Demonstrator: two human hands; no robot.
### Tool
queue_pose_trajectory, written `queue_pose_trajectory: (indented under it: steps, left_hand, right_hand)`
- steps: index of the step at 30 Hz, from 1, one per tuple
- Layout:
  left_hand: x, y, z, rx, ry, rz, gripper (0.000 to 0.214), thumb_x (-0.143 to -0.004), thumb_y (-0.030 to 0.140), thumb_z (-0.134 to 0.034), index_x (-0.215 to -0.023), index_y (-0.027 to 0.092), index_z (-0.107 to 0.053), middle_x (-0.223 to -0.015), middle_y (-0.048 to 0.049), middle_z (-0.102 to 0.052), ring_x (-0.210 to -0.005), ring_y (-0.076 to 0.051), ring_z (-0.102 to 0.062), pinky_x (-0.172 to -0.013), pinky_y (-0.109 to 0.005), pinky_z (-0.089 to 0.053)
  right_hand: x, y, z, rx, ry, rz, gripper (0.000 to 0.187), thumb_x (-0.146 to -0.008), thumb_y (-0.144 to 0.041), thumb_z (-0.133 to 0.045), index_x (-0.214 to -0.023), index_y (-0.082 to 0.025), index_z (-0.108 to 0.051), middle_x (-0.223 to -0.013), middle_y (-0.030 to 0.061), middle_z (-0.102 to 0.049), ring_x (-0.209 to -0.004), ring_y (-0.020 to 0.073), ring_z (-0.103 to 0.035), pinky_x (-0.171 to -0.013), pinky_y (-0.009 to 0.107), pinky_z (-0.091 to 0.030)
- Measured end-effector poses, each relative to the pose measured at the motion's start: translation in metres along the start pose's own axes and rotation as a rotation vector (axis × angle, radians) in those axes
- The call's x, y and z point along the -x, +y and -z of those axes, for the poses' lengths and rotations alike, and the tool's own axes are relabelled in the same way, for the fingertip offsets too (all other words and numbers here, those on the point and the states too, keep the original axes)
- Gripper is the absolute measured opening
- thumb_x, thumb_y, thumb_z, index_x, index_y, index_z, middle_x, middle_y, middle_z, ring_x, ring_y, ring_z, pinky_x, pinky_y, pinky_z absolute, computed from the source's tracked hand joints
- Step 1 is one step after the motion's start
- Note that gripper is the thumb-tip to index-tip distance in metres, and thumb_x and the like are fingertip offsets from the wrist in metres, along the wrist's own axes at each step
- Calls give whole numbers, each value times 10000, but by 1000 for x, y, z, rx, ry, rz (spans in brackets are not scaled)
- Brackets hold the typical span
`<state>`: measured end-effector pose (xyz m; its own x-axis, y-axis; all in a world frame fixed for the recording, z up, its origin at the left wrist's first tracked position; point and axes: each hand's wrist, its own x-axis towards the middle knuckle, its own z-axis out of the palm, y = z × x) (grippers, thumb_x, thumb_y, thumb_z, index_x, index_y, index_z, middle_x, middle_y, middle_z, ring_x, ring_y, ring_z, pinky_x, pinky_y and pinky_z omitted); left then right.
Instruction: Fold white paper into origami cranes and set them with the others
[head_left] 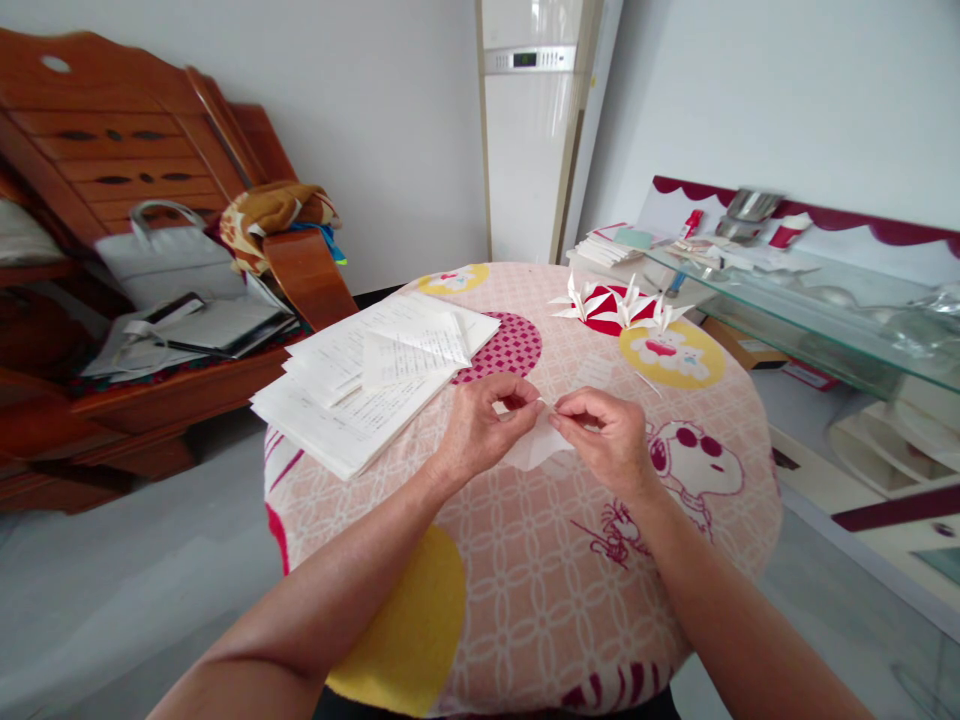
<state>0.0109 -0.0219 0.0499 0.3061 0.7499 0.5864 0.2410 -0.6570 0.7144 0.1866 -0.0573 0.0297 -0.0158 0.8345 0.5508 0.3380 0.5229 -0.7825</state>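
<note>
While left hand [480, 425] and right hand [607, 440] each pinch the folded paper [534, 452], printed sheets [360, 395] near left, paper cranes [619, 305] beyond

Print on the paper sheets [352, 390] and the air conditioner display [525, 59] is unreadably small.

One head-worn view looks forward and down, close over the round bench [525, 600], hands [480, 430] centred.

Bright, even daylight fills the room with only faint shadows, while wide-angle distortion bends the edges and the glass shelf [825, 300] at three o'clock shows soft glare.
</note>
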Motion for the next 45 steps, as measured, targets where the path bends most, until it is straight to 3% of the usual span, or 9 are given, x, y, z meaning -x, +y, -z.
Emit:
queue_pose_trajectory:
  steps: [7, 14, 19, 23, 28, 33, 38, 45]
  left_hand:
    - [-2, -8, 0, 205, -104, 183, 124, -833, 257, -681, -837, 137, -711, -749, -25, -714, -627, -96, -619, -554, -184, -465]
    - [-4, -23, -1, 522, -200, 444, 289, -737, 277, -753, -971, 128, -674, -740, -36, -708, -572, -106, -620, -489, -190, -452]
    - [-2, -46, -7, 496, -203, 579, 280, -699, 196, -724, -959, 129, -649, -633, 8, -659, -488, -83, -572, -455, -175, -414]
    - [1, -69, -16, 362, -219, 634, 231, -688, 157, -695, -909, 135, -632, -653, -2, -671, -527, -98, -595, -488, -190, -444]
    - [3, -77, -19, 11, -270, 479, 118, -681, 127, -677, -798, 134, -662, -664, -10, -671, -600, -120, -614, -534, -204, -453]
    - [9, -71, -17, -273, -302, 190, 160, -710, 63, -625, -835, 136, -693, -779, -31, -690, -696, -136, -622, -656, -250, -492]
    - [18, -71, -17, -294, -367, -83, 261, -792, 9, -517, -922, 140, -702, -884, -56, -689, -802, -147, -640, -764, -276, -523]
    - [28, -73, -9, -319, -467, -251, 299, -935, 122, -460, -1087, 181, -711, -1088, -113, -706, -1013, -205, -664, -875, -348, -550]
  right_hand:
    - [-2, -1, 4, -125, 27, -261, 103, -719, -250, -732, -671, -172, -686, -600, -7, -636, -537, 115, -543, -489, 232, -410]
    - [-9, -2, 7, -271, 10, -571, 187, -608, -311, -793, -641, -169, -676, -524, -27, -599, -437, 88, -462, -420, 220, -351]
    - [-16, 16, 3, -188, -79, -691, 164, -572, -289, -760, -606, -163, -660, -509, -27, -583, -446, 94, -464, -427, 222, -334]
    - [-21, 43, -2, -35, -176, -694, 123, -592, -268, -723, -602, -161, -661, -487, -36, -562, -444, 92, -448, -430, 218, -297]
    - [-23, 57, -4, 189, -257, -579, 63, -637, -192, -678, -588, -153, -674, -510, -20, -584, -483, 98, -480, -465, 221, -321]
    - [-23, 51, -6, 343, -292, -474, 44, -676, -157, -685, -635, -150, -700, -583, 8, -651, -552, 126, -551, -521, 240, -372]
    - [-20, 46, -7, 411, -291, -401, 35, -695, -131, -693, -677, -151, -715, -650, 31, -699, -607, 150, -611, -571, 255, -420]
    - [-11, 52, -1, 327, -248, -379, 166, -644, -87, -725, -794, -159, -730, -715, 37, -729, -649, 164, -665, -593, 253, -478]
